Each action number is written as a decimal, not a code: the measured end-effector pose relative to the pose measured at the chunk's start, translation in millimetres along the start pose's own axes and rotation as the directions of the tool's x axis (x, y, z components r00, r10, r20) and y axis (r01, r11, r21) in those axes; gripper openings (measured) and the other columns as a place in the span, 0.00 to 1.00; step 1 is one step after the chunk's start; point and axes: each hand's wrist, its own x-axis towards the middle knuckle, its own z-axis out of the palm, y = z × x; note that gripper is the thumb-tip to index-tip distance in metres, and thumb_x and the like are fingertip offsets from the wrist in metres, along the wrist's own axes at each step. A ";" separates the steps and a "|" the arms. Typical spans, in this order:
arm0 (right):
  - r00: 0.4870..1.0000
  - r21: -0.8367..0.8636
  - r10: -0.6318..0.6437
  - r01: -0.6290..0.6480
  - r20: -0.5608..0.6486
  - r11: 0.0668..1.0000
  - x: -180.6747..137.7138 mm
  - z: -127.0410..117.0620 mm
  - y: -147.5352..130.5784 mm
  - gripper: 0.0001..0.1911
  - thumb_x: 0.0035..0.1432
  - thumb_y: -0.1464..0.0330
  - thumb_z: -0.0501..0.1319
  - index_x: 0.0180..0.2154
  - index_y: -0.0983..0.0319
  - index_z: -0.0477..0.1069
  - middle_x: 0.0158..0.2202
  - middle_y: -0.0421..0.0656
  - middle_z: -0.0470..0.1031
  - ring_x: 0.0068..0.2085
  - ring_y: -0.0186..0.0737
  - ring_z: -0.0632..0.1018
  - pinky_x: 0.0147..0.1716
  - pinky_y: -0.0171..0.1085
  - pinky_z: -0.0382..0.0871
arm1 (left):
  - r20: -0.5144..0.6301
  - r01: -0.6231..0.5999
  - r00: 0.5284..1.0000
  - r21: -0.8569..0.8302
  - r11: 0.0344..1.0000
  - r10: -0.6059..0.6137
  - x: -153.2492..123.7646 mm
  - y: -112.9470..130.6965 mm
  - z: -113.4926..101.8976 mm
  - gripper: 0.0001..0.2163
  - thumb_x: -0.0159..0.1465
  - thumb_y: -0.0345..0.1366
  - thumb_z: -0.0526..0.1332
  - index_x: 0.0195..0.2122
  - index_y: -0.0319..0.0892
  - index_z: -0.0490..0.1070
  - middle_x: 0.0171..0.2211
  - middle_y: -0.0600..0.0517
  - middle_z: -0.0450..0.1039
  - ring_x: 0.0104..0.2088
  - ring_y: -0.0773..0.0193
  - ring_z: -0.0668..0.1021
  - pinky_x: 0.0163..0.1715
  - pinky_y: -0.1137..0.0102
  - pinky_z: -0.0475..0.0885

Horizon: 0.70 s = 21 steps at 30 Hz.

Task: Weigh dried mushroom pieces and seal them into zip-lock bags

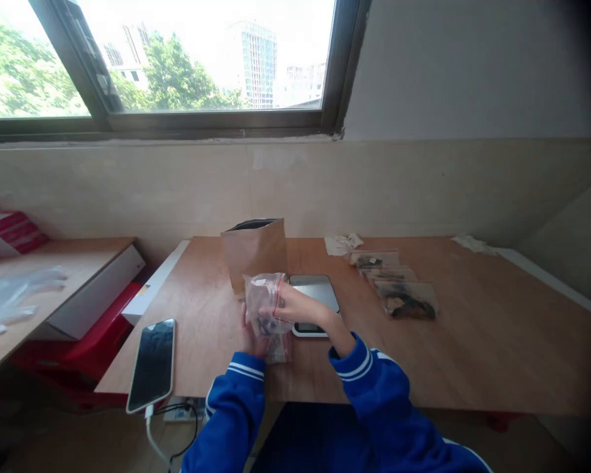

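My left hand (250,336) grips a clear zip bag (261,289) with a red seal line, holding it upright from the left and below. Something small and dark shows through the plastic low in the bag. My right hand (286,303) reaches into the bag's mouth from the right, its fingers apart and blurred by the film. Under the bag lies another clear zip bag (278,349). Just behind stands a brown paper pouch (256,253) with its top open. The right forearm passes over a kitchen scale (315,289), hiding part of it.
Several zip bags with dark dried pieces (406,301) overlap on the right of the table (473,355). A crumpled tissue (343,244) lies at the back. A phone (152,364) with a white cable rests at the left edge. Plastic gloves (14,299) lie on a side table.
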 end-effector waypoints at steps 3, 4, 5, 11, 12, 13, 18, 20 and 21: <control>0.991 -0.035 0.092 -0.096 -0.097 0.995 -6.2 -6.2 9.9 0.27 0.58 0.61 0.60 0.58 0.60 0.62 0.58 0.50 0.65 0.59 0.50 0.65 0.59 0.48 0.56 | 0.057 0.012 0.998 0.006 1.000 -0.012 -2.9 0.4 -0.6 0.18 0.65 0.48 0.52 0.47 0.42 0.72 0.42 0.47 0.78 0.42 0.60 0.79 0.43 0.66 0.73; 0.982 -0.073 0.144 -0.153 -0.119 0.985 -7.9 -6.5 14.0 0.27 0.58 0.60 0.60 0.57 0.61 0.63 0.58 0.51 0.65 0.60 0.52 0.64 0.59 0.50 0.55 | 0.079 0.007 0.997 0.015 1.000 -0.008 -3.4 -0.1 -0.5 0.18 0.65 0.47 0.53 0.49 0.43 0.71 0.44 0.47 0.77 0.44 0.60 0.78 0.44 0.67 0.73; 0.973 -0.116 0.189 -0.205 -0.131 0.972 -9.3 -6.3 18.0 0.24 0.59 0.59 0.59 0.55 0.61 0.65 0.58 0.52 0.65 0.60 0.53 0.64 0.60 0.52 0.53 | 0.099 0.003 0.995 0.029 1.000 -0.006 -3.7 -0.8 -0.4 0.17 0.65 0.45 0.53 0.50 0.44 0.70 0.47 0.47 0.76 0.47 0.61 0.77 0.44 0.67 0.72; 0.980 -0.112 0.188 -0.194 -0.060 0.975 -16.0 -7.2 31.2 0.16 0.61 0.70 0.53 0.49 0.60 0.71 0.53 0.48 0.71 0.57 0.49 0.67 0.59 0.51 0.54 | 0.154 -0.046 0.988 0.086 0.995 0.033 -2.7 -4.9 0.6 0.21 0.58 0.29 0.58 0.55 0.42 0.68 0.49 0.48 0.75 0.47 0.62 0.77 0.45 0.71 0.71; 0.985 -0.072 0.169 -0.171 -0.036 0.983 -17.4 -8.2 31.7 0.17 0.60 0.72 0.54 0.50 0.59 0.71 0.53 0.47 0.71 0.56 0.47 0.68 0.59 0.49 0.56 | 0.154 -0.052 0.987 0.093 0.994 0.038 -2.6 -5.0 0.7 0.23 0.57 0.28 0.59 0.56 0.42 0.67 0.49 0.48 0.76 0.47 0.61 0.77 0.47 0.70 0.71; 0.989 -0.031 0.148 -0.148 -0.005 0.988 -18.8 -9.1 32.1 0.18 0.58 0.73 0.54 0.50 0.58 0.70 0.54 0.46 0.71 0.56 0.46 0.69 0.58 0.47 0.59 | 0.153 -0.055 0.987 0.104 0.993 0.039 -2.5 -5.0 0.7 0.25 0.57 0.27 0.60 0.57 0.42 0.66 0.48 0.48 0.76 0.47 0.61 0.77 0.48 0.69 0.71; 0.984 0.044 0.104 -0.112 0.147 0.993 -24.3 -8.5 33.4 0.26 0.54 0.71 0.60 0.55 0.57 0.66 0.56 0.44 0.68 0.59 0.47 0.66 0.59 0.44 0.59 | 0.123 -0.072 0.991 0.128 0.989 0.056 -1.4 -5.2 -1.2 0.20 0.58 0.26 0.61 0.52 0.39 0.70 0.44 0.47 0.77 0.43 0.63 0.79 0.45 0.70 0.72; 0.982 0.006 0.109 -0.111 0.153 0.994 -24.1 -5.3 33.9 0.28 0.51 0.67 0.65 0.55 0.57 0.66 0.56 0.45 0.68 0.61 0.50 0.63 0.60 0.46 0.57 | 0.117 -0.085 0.991 0.134 0.987 0.070 -0.6 -5.9 -2.4 0.16 0.59 0.27 0.61 0.49 0.38 0.71 0.44 0.47 0.77 0.41 0.63 0.79 0.42 0.71 0.73; 0.984 -0.011 0.113 -0.113 0.139 0.994 -23.4 -3.5 34.3 0.28 0.50 0.66 0.66 0.54 0.58 0.67 0.55 0.46 0.69 0.60 0.51 0.64 0.59 0.47 0.58 | 0.115 -0.089 0.991 0.138 0.986 0.074 -0.2 -6.3 -3.1 0.15 0.59 0.27 0.61 0.48 0.38 0.71 0.44 0.47 0.77 0.41 0.64 0.79 0.41 0.72 0.73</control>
